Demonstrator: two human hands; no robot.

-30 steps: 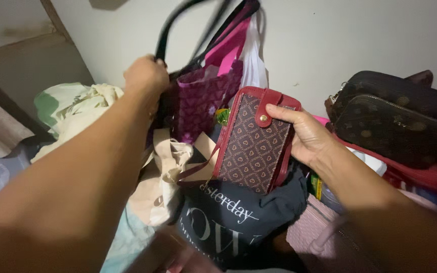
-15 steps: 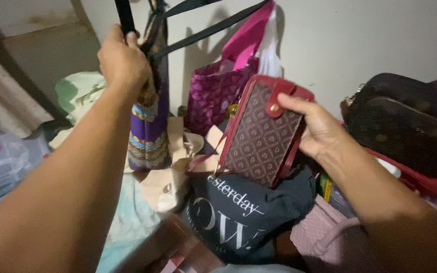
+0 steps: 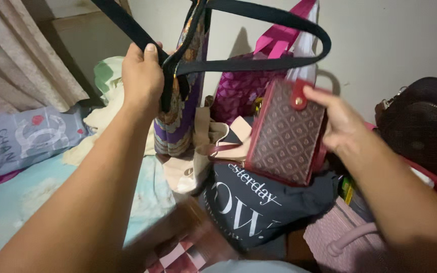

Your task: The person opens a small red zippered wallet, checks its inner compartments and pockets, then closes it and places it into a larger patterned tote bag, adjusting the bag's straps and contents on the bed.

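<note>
**Both hands loaded: tote up by its straps, patterned wallet case held over the bag pile**

Your left hand [image 3: 142, 76] was clenched around the black straps [image 3: 259, 63] of a purple patterned tote bag [image 3: 180, 108]. The tote hung upright below your fist, lifted off the pile, and its bottom sat just above the cream fabric bag [image 3: 198, 151]. The strap loops swung out to the right, blurred, crossing in front of the magenta bag [image 3: 244, 88] by the wall.

Your right hand [image 3: 337, 119] grasped a brown diamond-pattern wallet case [image 3: 287, 134] with red trim and a red snap tab. Your thumb was on the tab at its top edge and your fingers were behind it, hidden. The case was tilted, face toward you, and sat above the dark navy bag [image 3: 259, 202] with white lettering; I couldn't tell whether the two touched.

Around it: a dark brown handbag [image 3: 421, 126] at the right edge, a pink textured bag [image 3: 337, 240] at the lower right, and a grey printed pillow [image 3: 24, 136] at the left edge of the pale blue bedsheet [image 3: 31, 202]. A beige curtain [image 3: 24, 55] hung at the upper left.
</note>
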